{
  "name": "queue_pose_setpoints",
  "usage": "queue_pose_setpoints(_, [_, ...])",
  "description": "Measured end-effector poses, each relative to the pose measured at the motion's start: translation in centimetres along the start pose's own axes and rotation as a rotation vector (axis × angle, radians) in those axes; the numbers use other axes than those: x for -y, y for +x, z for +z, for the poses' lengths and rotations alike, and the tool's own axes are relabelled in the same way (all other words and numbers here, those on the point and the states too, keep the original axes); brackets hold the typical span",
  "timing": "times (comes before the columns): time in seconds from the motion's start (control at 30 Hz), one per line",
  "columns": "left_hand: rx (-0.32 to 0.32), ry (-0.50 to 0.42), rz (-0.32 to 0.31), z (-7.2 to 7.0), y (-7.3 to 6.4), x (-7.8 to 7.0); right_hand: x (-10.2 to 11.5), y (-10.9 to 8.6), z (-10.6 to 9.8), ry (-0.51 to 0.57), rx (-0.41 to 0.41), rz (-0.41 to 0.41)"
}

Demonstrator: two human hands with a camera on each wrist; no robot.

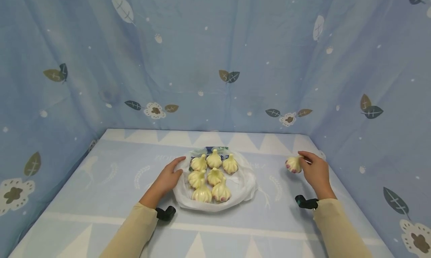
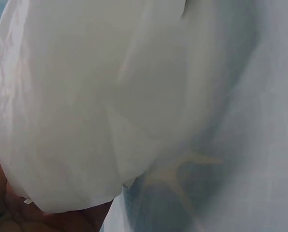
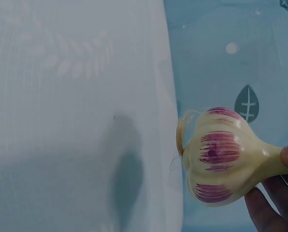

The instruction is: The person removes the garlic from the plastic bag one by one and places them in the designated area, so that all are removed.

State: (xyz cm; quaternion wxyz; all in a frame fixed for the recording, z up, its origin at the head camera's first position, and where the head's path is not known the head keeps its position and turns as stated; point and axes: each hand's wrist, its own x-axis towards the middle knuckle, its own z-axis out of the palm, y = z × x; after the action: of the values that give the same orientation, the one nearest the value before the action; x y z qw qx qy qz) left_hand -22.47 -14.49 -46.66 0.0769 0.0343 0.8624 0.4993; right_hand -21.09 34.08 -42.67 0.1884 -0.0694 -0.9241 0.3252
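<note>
A white plastic bag (image 1: 244,188) lies with its rim spread wide, and several pale yellow garlic bulbs (image 1: 202,194) sit in it, stems mostly up. My left hand (image 1: 167,178) is at the bag's left rim, index finger and thumb extended and apart against it. In the left wrist view the bag's white side (image 2: 86,106) covers most of that hand. Off to the right, my right hand (image 1: 315,172) pinches one garlic bulb (image 3: 221,159) by its stem. This bulb has purple streaks and thin root fibres, and it is held above the table, tipped sideways with its root end pointing left.
A pale blue patterned cloth covers the table (image 1: 111,198). Blue curtains (image 1: 202,55) with leaf and flower prints stand behind it and along both sides. The right curtain is close beside my right hand.
</note>
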Motion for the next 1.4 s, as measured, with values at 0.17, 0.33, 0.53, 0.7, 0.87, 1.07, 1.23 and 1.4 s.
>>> queue_pose_setpoints(0.17, [0.001,-0.002,0.008,-0.2,0.0,-0.3,-1.0,0.3,-0.5,-0.007,0.015,0.034])
queue_pose_setpoints(0.33, [0.000,-0.018,0.017,-0.4,-0.1,-0.5,-2.0,0.8,-1.0,-0.015,0.001,0.029])
queue_pose_setpoints(0.53, [0.007,-0.020,0.010,-0.3,0.1,-0.1,-3.1,1.3,-1.7,-0.007,-0.039,0.053])
queue_pose_setpoints(0.7, [0.006,-0.011,0.001,-0.2,0.1,0.1,-3.6,1.6,-2.2,-0.021,-0.079,0.083])
queue_pose_setpoints(0.87, [0.007,-0.011,0.005,-0.2,0.0,0.0,-4.2,1.9,-2.6,-0.026,-0.097,0.148])
queue_pose_setpoints(1.07, [0.016,-0.020,0.007,-0.2,0.0,0.0,-5.3,2.2,-3.0,-0.011,-0.127,0.212])
queue_pose_setpoints(1.23, [0.013,-0.017,0.001,-0.1,0.1,0.1,-5.9,2.4,-3.4,0.002,-0.109,0.267])
queue_pose_setpoints(1.4, [0.011,-0.018,-0.009,-0.1,0.1,0.2,-6.6,2.3,-3.4,0.002,-0.109,0.291])
